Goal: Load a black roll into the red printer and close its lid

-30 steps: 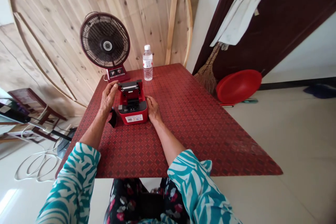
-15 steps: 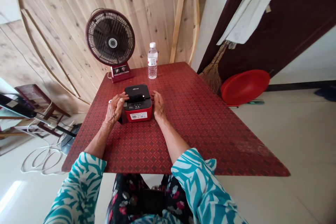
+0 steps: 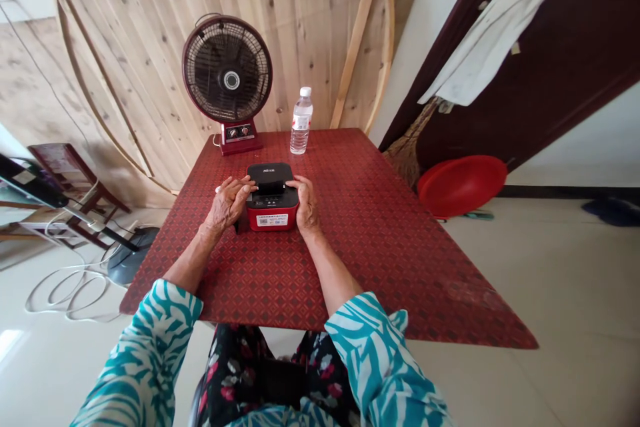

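A small boxy label printer (image 3: pixel 273 203), red below with a black top and a white sticker on its front, sits on the patterned red table. My left hand (image 3: pixel 227 203) is at its left side, fingers reaching over the edge of the black top. At the opposite side, my right hand (image 3: pixel 306 203) wraps the right edge, its fingertips on the top and its palm along the side. Both hands grip the printer between them. The undersides of the fingers are hidden. A dark flap or strip shows beside the printer, under my left hand.
On the table (image 3: pixel 400 260), a fan (image 3: pixel 230 80) and a water bottle (image 3: pixel 301 123) stand behind the printer. A round wooden panel (image 3: pixel 310 27) leans at the back. To the right are a broom (image 3: pixel 405 150), a red basin (image 3: pixel 463 185) and a hanging white towel (image 3: pixel 487 47).
My right hand has closed in from beside the printer onto its right edge, and my left fingers have moved further over the top. The whole view has shifted slightly.
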Tool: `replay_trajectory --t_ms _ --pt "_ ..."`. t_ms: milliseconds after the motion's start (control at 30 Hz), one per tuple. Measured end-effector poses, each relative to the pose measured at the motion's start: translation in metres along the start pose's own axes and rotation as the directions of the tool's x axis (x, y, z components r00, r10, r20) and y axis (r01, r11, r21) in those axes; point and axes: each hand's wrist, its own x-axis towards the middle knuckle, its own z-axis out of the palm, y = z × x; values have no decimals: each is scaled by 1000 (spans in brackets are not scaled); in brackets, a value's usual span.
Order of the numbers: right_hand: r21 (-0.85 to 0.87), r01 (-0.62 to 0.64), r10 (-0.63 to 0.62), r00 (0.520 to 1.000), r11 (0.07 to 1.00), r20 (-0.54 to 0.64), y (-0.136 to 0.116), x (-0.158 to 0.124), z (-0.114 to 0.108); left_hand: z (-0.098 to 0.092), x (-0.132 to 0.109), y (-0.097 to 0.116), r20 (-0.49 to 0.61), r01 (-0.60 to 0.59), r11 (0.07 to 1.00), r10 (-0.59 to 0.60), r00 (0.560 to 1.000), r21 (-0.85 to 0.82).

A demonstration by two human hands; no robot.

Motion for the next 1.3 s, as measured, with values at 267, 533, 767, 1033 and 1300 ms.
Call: replay_trajectory --t_ms 267,533,767,1033,1300 --pt "85 -62 65 997 994 -38 6 0 3 -7 -11 0 -115 7 995 -19 993 -101" --pt "192 -271 288 955 943 -71 14 2 10 -10 -16 -13 -229 270 944 -309 923 -187" --pt "189 -292 308 949 938 -64 18 3 9 -3 -9 2 -37 400 817 -455 890 -416" --pt "223 -281 302 951 934 -65 34 3 10 -5 -5 8 106 554 652 -594 798 -518" --pt "229 -282 302 952 932 -53 29 2 9 -9 1 13 250 637 526 -626 738 -564"
